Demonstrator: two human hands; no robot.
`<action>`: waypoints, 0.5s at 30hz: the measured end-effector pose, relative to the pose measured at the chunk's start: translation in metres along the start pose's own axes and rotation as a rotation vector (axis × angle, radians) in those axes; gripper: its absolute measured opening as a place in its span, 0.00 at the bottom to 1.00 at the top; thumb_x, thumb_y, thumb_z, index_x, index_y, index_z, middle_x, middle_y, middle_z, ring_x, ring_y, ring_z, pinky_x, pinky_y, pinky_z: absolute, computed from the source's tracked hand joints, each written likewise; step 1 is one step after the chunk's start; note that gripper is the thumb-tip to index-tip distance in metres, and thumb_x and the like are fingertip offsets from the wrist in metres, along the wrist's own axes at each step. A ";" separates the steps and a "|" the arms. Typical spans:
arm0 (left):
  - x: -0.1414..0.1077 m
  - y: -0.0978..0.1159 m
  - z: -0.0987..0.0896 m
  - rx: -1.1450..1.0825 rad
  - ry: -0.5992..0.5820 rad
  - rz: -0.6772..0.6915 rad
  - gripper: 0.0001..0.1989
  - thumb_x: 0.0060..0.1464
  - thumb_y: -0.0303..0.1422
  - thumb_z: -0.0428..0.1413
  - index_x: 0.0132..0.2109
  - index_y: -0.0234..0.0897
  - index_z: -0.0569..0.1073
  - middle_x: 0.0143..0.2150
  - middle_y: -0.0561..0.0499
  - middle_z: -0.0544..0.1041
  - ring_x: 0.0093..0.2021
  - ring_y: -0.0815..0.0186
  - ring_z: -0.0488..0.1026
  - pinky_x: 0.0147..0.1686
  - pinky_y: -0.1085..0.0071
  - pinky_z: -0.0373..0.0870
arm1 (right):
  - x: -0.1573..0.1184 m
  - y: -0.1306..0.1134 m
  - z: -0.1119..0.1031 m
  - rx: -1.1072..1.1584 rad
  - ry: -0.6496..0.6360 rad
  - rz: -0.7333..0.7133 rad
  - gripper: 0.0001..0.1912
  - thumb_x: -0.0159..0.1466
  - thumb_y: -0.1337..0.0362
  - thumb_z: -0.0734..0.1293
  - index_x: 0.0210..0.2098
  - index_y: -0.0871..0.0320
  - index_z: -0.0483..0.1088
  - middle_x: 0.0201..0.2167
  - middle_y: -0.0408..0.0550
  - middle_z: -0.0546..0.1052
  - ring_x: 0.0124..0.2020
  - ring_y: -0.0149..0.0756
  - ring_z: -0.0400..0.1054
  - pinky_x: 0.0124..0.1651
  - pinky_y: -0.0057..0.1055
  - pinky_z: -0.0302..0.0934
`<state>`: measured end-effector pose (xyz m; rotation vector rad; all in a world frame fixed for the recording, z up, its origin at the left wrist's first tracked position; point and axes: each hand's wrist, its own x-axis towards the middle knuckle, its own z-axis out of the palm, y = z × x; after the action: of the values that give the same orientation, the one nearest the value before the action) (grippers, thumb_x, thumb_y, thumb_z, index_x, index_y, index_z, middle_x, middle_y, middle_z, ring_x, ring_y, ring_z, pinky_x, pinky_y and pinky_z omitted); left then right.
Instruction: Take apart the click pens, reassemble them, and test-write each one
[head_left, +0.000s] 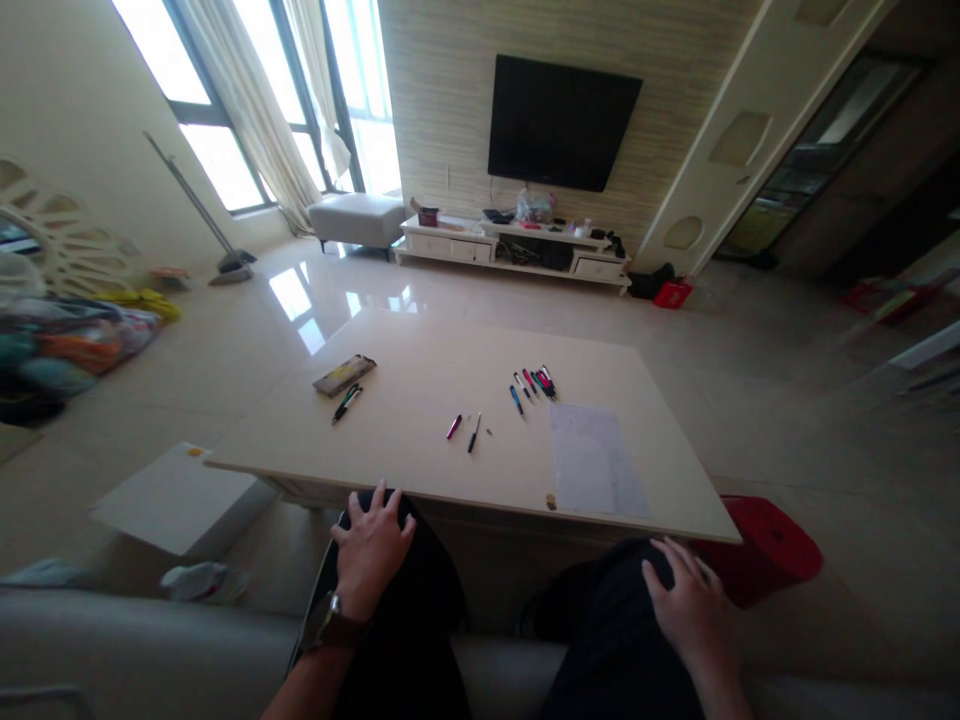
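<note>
Toward the left of the pale surface [405, 440] lie a long narrow box [345, 375] and, just on its near side, some dark pens [346, 404], both beyond my left grip [373, 547], which is splayed wide on my left knee [424, 580] with hold of nothing. Ahead of that grip and to its right, past the near edge, lie a purple pen barrel [454, 427] and, beside it but apart, a slim black-and-silver piece [473, 436], their long axes running away from me and leaning slightly right; my left grip is the nearer one to both. Farther right, a row of pens [530, 382] slants the other way, far ends leftward, beyond a white paper sheet [598, 460]. My right grip [685, 594] rests loosely open on my right knee [615, 585], holding nothing, with the barrel well off to its left
</note>
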<state>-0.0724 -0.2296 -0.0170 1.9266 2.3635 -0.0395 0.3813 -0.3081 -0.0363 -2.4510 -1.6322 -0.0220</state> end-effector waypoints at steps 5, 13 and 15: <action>0.001 0.000 0.002 0.004 0.013 -0.005 0.26 0.62 0.43 0.47 0.64 0.44 0.69 0.72 0.44 0.56 0.69 0.34 0.50 0.52 0.35 0.62 | 0.000 -0.002 0.000 -0.010 -0.010 0.023 0.28 0.63 0.48 0.54 0.55 0.51 0.72 0.61 0.47 0.70 0.60 0.56 0.59 0.60 0.52 0.58; 0.001 0.000 0.001 -0.002 -0.001 -0.004 0.26 0.62 0.42 0.46 0.64 0.44 0.69 0.72 0.45 0.56 0.69 0.33 0.49 0.52 0.34 0.62 | 0.000 -0.001 -0.002 0.000 -0.020 0.019 0.29 0.63 0.48 0.54 0.55 0.52 0.71 0.62 0.47 0.70 0.61 0.56 0.58 0.59 0.52 0.58; 0.001 0.000 0.001 0.000 0.000 -0.002 0.26 0.62 0.42 0.46 0.64 0.43 0.69 0.72 0.45 0.56 0.68 0.33 0.49 0.52 0.34 0.62 | 0.000 -0.003 -0.004 -0.001 -0.016 0.021 0.28 0.63 0.48 0.54 0.55 0.52 0.72 0.61 0.47 0.70 0.60 0.55 0.59 0.59 0.51 0.58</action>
<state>-0.0728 -0.2290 -0.0182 1.9246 2.3658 -0.0398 0.3793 -0.3076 -0.0323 -2.4751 -1.6129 0.0006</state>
